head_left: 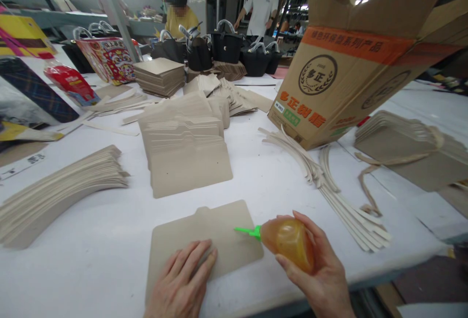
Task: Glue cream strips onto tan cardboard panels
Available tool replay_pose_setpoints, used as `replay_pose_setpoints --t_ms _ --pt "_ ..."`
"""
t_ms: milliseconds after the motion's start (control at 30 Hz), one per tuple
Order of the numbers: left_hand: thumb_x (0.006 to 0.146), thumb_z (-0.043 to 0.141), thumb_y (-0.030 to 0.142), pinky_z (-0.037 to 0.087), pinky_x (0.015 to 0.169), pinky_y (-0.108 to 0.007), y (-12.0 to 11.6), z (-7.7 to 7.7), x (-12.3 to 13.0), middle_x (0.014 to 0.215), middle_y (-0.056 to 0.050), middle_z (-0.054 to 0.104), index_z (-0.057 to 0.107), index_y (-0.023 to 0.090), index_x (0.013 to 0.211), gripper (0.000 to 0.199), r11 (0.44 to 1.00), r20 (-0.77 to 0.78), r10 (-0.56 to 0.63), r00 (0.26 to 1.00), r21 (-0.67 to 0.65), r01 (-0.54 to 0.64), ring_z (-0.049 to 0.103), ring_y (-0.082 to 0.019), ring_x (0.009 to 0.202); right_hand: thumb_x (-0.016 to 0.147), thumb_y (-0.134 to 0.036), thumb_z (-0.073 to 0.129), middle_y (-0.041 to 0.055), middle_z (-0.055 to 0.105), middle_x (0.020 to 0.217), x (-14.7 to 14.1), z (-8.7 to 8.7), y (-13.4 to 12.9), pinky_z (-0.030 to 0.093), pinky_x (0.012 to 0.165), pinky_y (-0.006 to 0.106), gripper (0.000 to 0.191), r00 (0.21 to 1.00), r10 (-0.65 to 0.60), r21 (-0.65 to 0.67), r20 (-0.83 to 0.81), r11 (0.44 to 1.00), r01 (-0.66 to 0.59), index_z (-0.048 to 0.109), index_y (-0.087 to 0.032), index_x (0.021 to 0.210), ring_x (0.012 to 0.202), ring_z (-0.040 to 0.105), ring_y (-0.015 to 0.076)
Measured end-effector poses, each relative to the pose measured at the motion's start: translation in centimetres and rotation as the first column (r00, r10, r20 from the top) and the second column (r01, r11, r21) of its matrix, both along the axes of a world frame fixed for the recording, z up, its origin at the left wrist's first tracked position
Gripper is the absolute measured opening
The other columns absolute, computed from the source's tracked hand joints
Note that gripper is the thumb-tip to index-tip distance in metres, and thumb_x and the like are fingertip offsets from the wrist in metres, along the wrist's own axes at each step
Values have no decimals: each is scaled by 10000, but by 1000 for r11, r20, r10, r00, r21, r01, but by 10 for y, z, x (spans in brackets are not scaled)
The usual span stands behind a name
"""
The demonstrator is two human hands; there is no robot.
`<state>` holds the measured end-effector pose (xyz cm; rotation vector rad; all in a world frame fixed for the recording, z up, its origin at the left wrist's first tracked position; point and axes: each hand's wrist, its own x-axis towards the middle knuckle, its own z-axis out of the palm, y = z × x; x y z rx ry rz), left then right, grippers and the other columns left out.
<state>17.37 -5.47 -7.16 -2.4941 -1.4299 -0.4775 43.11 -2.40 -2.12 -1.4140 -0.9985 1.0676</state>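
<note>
A flat grey-beige panel [230,220] with a small tab on its far edge lies on the white table. My left hand [185,279] rests flat on the panel's near left part, fingers stretched out and holding nothing. On the right, my right hand [321,269] is wrapped round a bottle of amber liquid [287,240]. The bottle is tipped on its side, and its thin green nozzle [250,231] points left over the panel's right part. Whether the tip touches the panel, I cannot tell.
Beyond the panel lies a fanned stack of similar panels [190,167]. Curved strips [66,191] lie left, thin white strips [351,215] right. A large cardboard box [329,89] stands at the right back. Black bags [225,47] and people are farther off.
</note>
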Motion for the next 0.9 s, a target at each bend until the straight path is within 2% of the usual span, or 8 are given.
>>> replay_pose_setpoints --t_ms 200,467,567,733,900 --pt "893 432 230 354 963 -272 -1 -2 -1 1246 70 658 587 326 1221 376 1000 20 4 1000 8 -4 520 -132 1148 621 -394 818 2 596 1213 0 -2 2 493 935 188 721 999 31 -11 32 999 -30 478 -336 1254 1102 582 185" --pt "904 408 225 344 971 -281 -1 -4 0 1255 66 654 590 325 1219 377 1000 26 27 999 0 -27 512 -133 1165 591 -386 831 8 609 1170 -1 -2 3 533 861 216 740 999 -7 -24 37 1000 8 493 -320 1246 1053 594 204" --pt "884 463 241 337 987 -274 -2 -6 -2 1307 80 616 529 339 1283 415 999 -26 8 1000 -35 -9 492 -130 1197 608 -391 822 4 600 1168 -1 -2 4 515 881 203 726 999 10 -26 52 1000 -8 486 -319 1247 1052 590 191" --pt "880 439 211 353 960 -269 1 -4 -1 1256 75 651 577 327 1234 396 1000 -3 9 1000 5 -9 513 -127 1159 628 -410 810 -6 584 1152 -1 -3 7 505 881 199 697 997 -1 -19 72 1000 3 485 -329 1240 996 598 173" --pt "870 468 218 345 981 -274 0 -6 -1 1293 74 627 555 328 1259 413 1000 -10 7 1000 -18 -7 497 -134 1188 623 -415 810 -3 590 1146 -1 -2 7 510 866 218 708 998 -12 -35 60 999 14 485 -329 1247 992 594 181"
